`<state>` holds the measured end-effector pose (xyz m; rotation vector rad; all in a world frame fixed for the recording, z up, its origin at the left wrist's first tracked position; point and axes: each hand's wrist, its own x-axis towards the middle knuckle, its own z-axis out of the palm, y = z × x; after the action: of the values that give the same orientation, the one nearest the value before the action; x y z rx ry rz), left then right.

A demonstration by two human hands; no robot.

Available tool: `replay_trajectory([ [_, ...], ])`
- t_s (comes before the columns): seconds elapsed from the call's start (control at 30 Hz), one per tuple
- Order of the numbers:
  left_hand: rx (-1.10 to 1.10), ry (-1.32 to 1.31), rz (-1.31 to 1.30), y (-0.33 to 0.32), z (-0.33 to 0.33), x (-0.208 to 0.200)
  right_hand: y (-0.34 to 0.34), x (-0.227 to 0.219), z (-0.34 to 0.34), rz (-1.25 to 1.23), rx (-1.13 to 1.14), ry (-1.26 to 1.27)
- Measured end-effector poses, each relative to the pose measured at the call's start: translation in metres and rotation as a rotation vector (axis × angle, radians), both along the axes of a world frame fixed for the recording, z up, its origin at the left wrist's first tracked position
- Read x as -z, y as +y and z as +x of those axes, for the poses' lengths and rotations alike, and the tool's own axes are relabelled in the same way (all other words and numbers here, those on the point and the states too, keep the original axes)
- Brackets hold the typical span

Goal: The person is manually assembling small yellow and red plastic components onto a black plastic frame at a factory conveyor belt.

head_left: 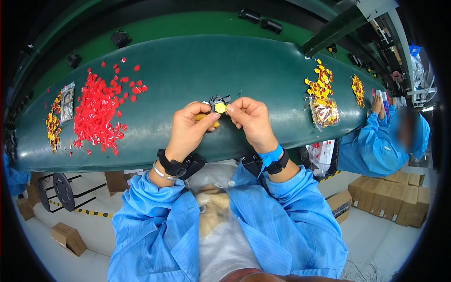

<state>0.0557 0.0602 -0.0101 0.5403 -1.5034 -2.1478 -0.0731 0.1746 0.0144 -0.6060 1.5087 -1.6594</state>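
Over the near part of the green-topped table (188, 61), both my hands meet in front of me. My left hand (188, 129) is closed on a small black part (219, 99) with an irregular outline. A bright yellow round piece (220, 108) lies against that part, under my left thumb. Thumb and forefinger of my right hand (251, 120) pinch the right edge of the yellow piece. A mustard-yellow rounded thing (205, 119) shows at my left fingers; its kind I cannot make out.
Red pieces (98, 108) lie scattered at left, beside a clear bag (67, 102) and yellow-and-dark pieces (53, 124). More yellow pieces (322, 82) and a filled bag (325, 113) lie at right. A co-worker in blue (376, 141) sits far right, near cartons (390, 197).
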Motion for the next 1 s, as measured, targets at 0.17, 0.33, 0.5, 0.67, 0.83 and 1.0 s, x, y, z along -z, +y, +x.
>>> replay_trajectory([
  [0.17, -0.028, -0.007, 0.017, 0.002, 0.000, -0.003, -0.003, -0.004, 0.005, 0.036, 0.037, 0.025],
  [0.33, -0.060, 0.016, -0.002, 0.004, -0.001, -0.007, -0.006, -0.005, 0.008, 0.044, 0.060, 0.060],
  [0.5, -0.072, 0.016, -0.021, 0.003, 0.001, -0.002, -0.003, -0.005, 0.005, 0.160, 0.001, 0.152],
  [0.67, -0.057, 0.017, -0.003, 0.006, 0.001, -0.003, -0.007, -0.013, -0.001, 0.074, -0.028, 0.137],
  [0.83, -0.058, 0.019, -0.082, 0.007, 0.000, -0.002, -0.013, -0.005, -0.011, 0.059, -0.134, 0.227],
  [1.0, -0.059, -0.011, -0.107, 0.004, -0.001, -0.006, -0.015, -0.006, -0.006, 0.006, -0.104, -0.082],
])
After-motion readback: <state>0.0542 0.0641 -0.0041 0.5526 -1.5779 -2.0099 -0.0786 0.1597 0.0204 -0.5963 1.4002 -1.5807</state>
